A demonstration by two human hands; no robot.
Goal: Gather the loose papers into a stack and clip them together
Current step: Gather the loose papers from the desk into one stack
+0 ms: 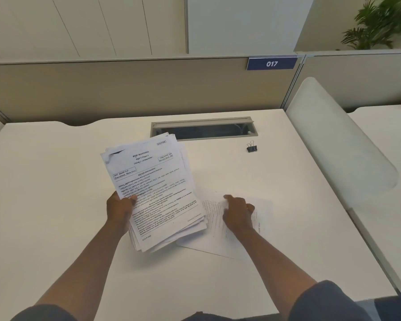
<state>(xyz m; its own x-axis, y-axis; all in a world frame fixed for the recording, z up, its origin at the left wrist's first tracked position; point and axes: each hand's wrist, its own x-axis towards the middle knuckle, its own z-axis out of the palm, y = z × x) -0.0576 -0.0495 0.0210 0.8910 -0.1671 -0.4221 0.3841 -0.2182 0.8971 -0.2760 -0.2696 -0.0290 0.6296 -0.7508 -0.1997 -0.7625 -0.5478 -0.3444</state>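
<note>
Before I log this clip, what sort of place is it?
Most likely an office cubicle: a white desk with a cable slot, partition panels carrying a "017" tag, and printed papers.

Premises: an open-plan office workstation; white table point(56, 170) enclosed by beige fabric partition panels point(125, 89); blue number plate point(271, 63) reading 017 fixed to the partition; recessed cable slot point(203, 129) in the table; white cabinet doors point(79, 24) behind; potted plant point(380, 22) beyond; adjoining workstation at right.

One paper stack point(153, 193), one loose sheet point(220, 237), one binder clip point(251, 147).
</note>
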